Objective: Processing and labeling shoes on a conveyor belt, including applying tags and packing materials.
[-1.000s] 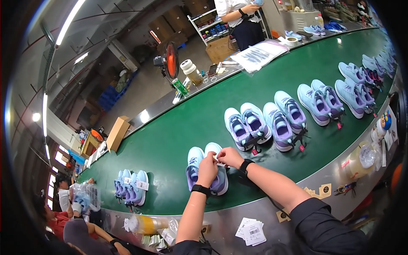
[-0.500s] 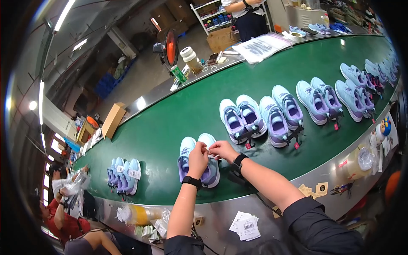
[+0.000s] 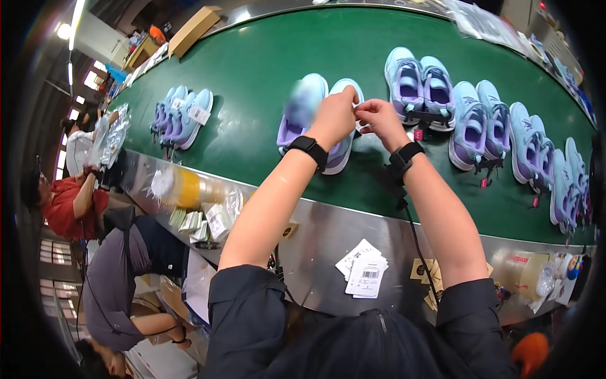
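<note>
A pair of light-blue and lilac sneakers stands on the green belt in front of me, the left shoe partly blurred and the right shoe partly covered by my hands. My left hand is closed in a pinch over the right shoe. Beside it my right hand also pinches, its fingertips meeting those of the left. Something small and white shows just below the fingertips, but what the fingers hold is too small to make out.
Right of my hands, several similar pairs line the green belt, with black straps and pink tags. Tagged sneakers stand left. White barcode cards lie on the metal edge, near a tape roll. Co-workers are at left.
The view has tilted down, so the belt and shoes sit higher and more of my sleeves shows. Both hands stay pinched together over the right shoe.
</note>
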